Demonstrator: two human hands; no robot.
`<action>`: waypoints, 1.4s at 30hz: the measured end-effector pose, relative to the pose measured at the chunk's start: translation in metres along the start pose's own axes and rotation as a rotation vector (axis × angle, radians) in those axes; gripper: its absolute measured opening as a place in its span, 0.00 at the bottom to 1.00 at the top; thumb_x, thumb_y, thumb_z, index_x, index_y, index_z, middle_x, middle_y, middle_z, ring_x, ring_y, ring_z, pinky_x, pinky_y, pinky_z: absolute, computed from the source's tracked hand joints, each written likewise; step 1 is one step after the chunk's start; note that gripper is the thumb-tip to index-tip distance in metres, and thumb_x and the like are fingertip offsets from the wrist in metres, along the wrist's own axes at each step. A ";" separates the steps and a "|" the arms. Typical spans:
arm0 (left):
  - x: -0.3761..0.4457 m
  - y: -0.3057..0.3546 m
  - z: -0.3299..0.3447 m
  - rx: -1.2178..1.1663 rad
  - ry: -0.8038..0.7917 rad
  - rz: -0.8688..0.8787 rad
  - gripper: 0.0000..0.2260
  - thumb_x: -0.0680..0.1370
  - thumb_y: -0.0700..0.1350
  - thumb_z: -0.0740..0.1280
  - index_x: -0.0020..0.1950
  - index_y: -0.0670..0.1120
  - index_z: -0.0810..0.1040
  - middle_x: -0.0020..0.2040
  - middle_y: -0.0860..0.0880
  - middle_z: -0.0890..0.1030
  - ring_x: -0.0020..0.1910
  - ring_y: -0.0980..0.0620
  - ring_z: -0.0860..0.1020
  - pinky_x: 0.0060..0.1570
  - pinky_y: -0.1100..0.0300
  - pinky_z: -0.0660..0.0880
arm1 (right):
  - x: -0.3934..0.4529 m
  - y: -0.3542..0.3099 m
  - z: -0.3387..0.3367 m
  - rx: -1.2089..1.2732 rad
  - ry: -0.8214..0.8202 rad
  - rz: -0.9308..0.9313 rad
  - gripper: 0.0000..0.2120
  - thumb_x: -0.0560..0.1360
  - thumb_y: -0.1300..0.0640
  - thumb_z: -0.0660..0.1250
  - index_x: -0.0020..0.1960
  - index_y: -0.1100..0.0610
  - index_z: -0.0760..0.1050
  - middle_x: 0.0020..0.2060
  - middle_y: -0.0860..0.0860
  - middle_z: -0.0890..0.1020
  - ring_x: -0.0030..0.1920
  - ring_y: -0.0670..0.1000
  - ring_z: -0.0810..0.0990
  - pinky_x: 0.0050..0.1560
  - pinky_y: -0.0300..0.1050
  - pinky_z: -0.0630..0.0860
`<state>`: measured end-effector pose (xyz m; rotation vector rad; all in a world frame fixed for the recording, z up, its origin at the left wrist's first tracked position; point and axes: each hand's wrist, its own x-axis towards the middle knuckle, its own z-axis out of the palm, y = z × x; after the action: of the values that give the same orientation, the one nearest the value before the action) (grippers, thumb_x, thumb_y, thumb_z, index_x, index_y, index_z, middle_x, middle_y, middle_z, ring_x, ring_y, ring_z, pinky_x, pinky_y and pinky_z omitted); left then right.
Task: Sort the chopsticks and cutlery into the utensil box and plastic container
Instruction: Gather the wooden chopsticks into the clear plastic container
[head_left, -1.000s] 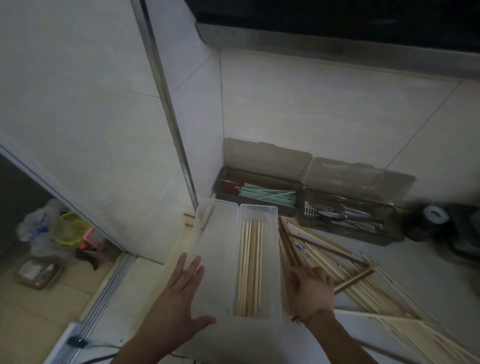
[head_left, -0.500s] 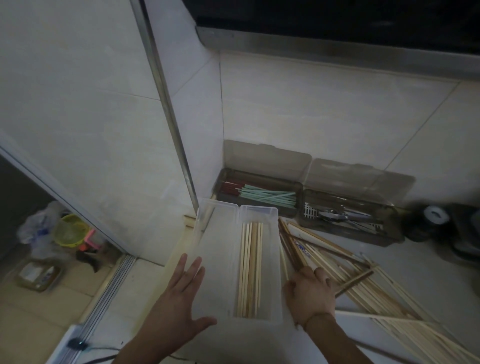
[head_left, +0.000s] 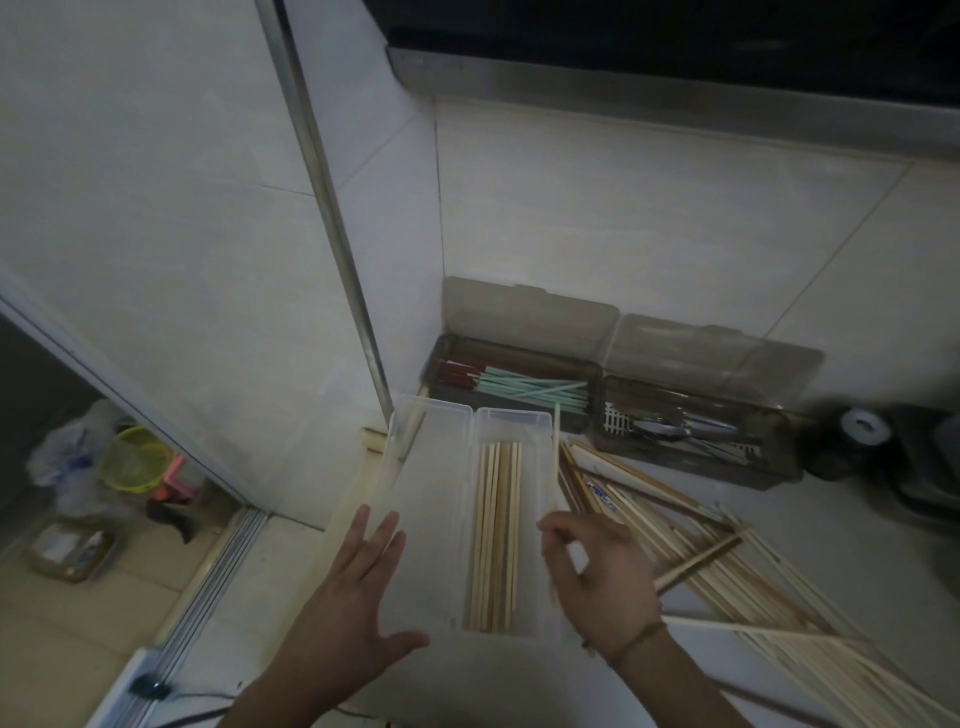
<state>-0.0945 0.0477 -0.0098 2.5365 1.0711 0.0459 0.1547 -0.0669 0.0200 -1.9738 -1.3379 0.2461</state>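
Chopsticks (head_left: 737, 582), pale wood, heaped loose on worktop (head_left: 831, 525) right of clear container (head_left: 436, 499), fanning toward lower right. Container divided lengthwise in two: left half bare, right half holding a neat row of wooden sticks (head_left: 496, 535) laid parallel, ends toward the wall. Left hand (head_left: 358, 587) spread flat, fingers straight, resting against the container's left half near its near end. Right hand (head_left: 597, 566) raised just right of the container, fingers curled, pinching a single pale stick (head_left: 557, 452) that stands nearly upright along the container's right wall, tip reaching toward the far boxes; hand blurred, exact finger placement unclear. Thin band on right wrist.

Against the tiled wall behind, utensil box (head_left: 519, 374) of smoky plastic, lid tipped open, holding green and red chopsticks (head_left: 530, 387) lying lengthwise. Just beside it on the right, a second smoky box (head_left: 696, 436), lid likewise up, holding metal cutlery (head_left: 670, 428) on a white slotted insert. Farther right, dark round object with white top (head_left: 862, 426), dim. Lower left, beyond the worktop edge: floor with yellow basket (head_left: 135, 457), pink item, plastic bags.
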 end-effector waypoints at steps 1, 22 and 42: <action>0.000 -0.001 0.001 0.002 0.006 0.000 0.51 0.63 0.77 0.58 0.78 0.48 0.57 0.78 0.60 0.43 0.76 0.57 0.33 0.70 0.59 0.52 | 0.002 0.000 0.005 -0.096 -0.035 -0.091 0.09 0.73 0.48 0.61 0.45 0.45 0.79 0.37 0.40 0.82 0.44 0.42 0.80 0.49 0.41 0.74; 0.000 -0.004 0.004 0.010 0.012 0.026 0.50 0.64 0.76 0.60 0.78 0.47 0.60 0.79 0.60 0.45 0.77 0.56 0.35 0.70 0.59 0.55 | 0.001 0.049 0.033 -0.010 0.167 -0.104 0.10 0.76 0.56 0.59 0.48 0.53 0.80 0.45 0.48 0.81 0.49 0.48 0.77 0.50 0.45 0.75; 0.000 -0.005 0.004 0.034 0.021 0.038 0.50 0.64 0.76 0.60 0.78 0.47 0.59 0.79 0.59 0.45 0.76 0.56 0.34 0.70 0.60 0.54 | -0.009 0.072 0.048 -0.797 -0.315 -0.064 0.12 0.55 0.57 0.76 0.37 0.54 0.79 0.25 0.52 0.78 0.34 0.58 0.76 0.35 0.53 0.71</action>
<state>-0.0976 0.0494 -0.0154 2.5929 1.0399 0.0658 0.1780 -0.0673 -0.0635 -2.6057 -1.9017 -0.0266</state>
